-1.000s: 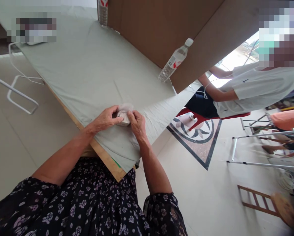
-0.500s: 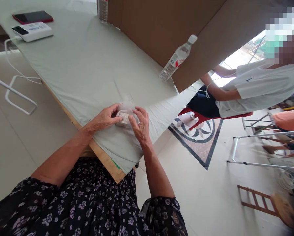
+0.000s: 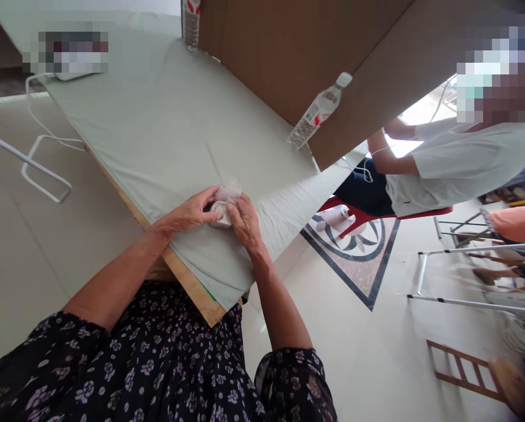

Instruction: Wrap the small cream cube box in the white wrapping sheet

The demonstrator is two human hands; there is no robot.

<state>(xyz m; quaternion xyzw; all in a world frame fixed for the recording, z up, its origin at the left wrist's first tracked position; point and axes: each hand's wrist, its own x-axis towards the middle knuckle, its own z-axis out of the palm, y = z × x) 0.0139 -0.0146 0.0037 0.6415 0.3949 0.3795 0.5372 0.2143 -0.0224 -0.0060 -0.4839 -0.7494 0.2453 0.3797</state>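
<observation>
Between my two hands, low over the near corner of the cloth-covered table (image 3: 157,117), is a small whitish block (image 3: 220,215) with a translucent, filmy wrap (image 3: 231,191) standing up behind it. My left hand (image 3: 200,208) grips the block's left side, thumb along its front. On the other side my right hand (image 3: 245,220) has its fingers curled round the block and the film, thumb on top. The block's far side is hidden by my fingers, and I cannot make out exactly what it is.
A large brown cardboard panel (image 3: 262,53) stands at the back, with a water bottle (image 3: 315,114) leaning by it and another bottle (image 3: 191,26) at its left end. A white device (image 3: 80,65) with a cable lies far left. A person in a white shirt (image 3: 456,161) sits at right.
My right hand has closed in toward the left, its fingers now over the film and block. The film is pressed lower. The whole view has shifted slightly.
</observation>
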